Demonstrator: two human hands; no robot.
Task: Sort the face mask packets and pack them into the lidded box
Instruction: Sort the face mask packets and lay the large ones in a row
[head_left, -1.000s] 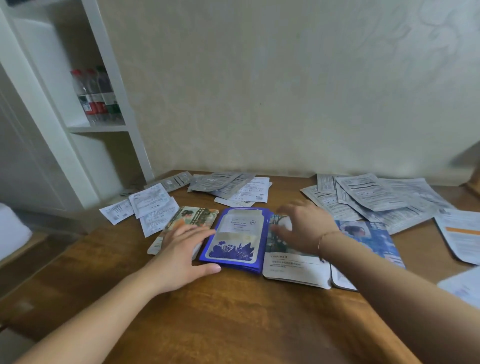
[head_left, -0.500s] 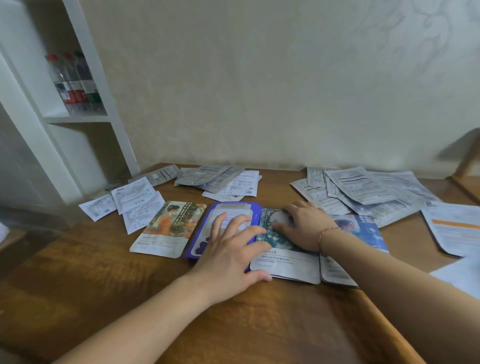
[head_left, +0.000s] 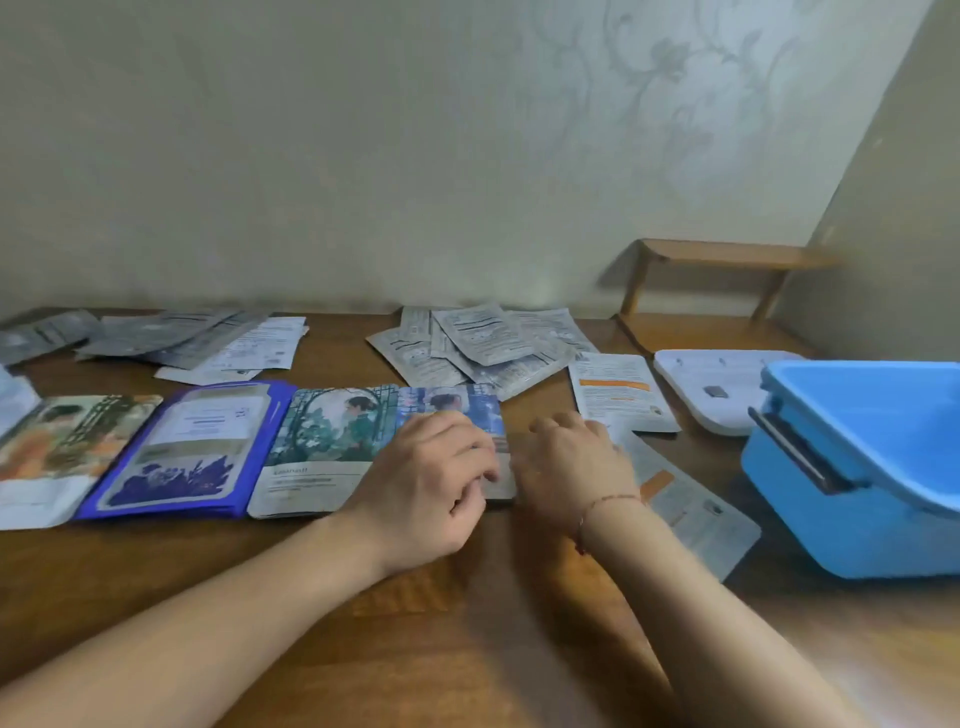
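Four illustrated face mask packets lie in a row on the wooden table: an orange one (head_left: 67, 452), a purple one (head_left: 187, 447), a green one (head_left: 322, 441) and a blue one (head_left: 457, 405). My left hand (head_left: 431, 483) lies on the blue packet, fingers curled around its lower right edge. My right hand (head_left: 566, 457) sits just right of it, fingers bent down onto a white-and-orange packet (head_left: 691, 509). The blue box (head_left: 872, 467) stands open at the right, with its white lid (head_left: 717, 389) lying flat behind it.
Silver packets are heaped at the back centre (head_left: 478, 343) and back left (head_left: 171, 338). Another white-and-orange packet (head_left: 618, 389) lies between the heap and the lid. A small wooden shelf (head_left: 727, 260) stands in the back right corner against the wall.
The view has swung right, bringing the blue box and lid into sight. My left hand moved from the purple packet to the blue one. My right hand slid off the green packet to the right.
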